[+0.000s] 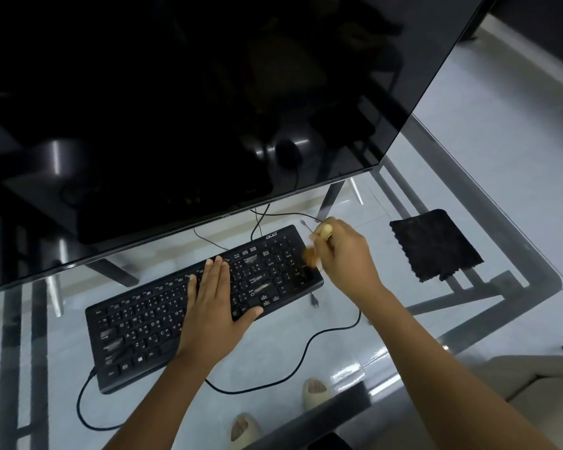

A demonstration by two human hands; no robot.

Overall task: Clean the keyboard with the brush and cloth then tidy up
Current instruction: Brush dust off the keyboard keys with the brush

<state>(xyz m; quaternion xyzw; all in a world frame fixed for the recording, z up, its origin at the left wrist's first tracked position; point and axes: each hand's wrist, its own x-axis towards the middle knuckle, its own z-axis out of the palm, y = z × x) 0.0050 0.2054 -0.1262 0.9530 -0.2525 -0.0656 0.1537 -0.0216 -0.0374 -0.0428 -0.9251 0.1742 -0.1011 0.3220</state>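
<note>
Right hand [345, 258] gripping brush [312, 254] — left hand [213, 297] flat on keyboard [143, 323]

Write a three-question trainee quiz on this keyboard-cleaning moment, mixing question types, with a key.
1. True or false: the left hand lies flat on the Acer keyboard.
2. Which tool does the right hand hold over the number pad? A) the brush B) the black cloth C) a spray can
3. Fill in: the cloth lies on the glass desk, to the ___ of the keyboard.

Key: 1 true; 2 A; 3 right.
</note>
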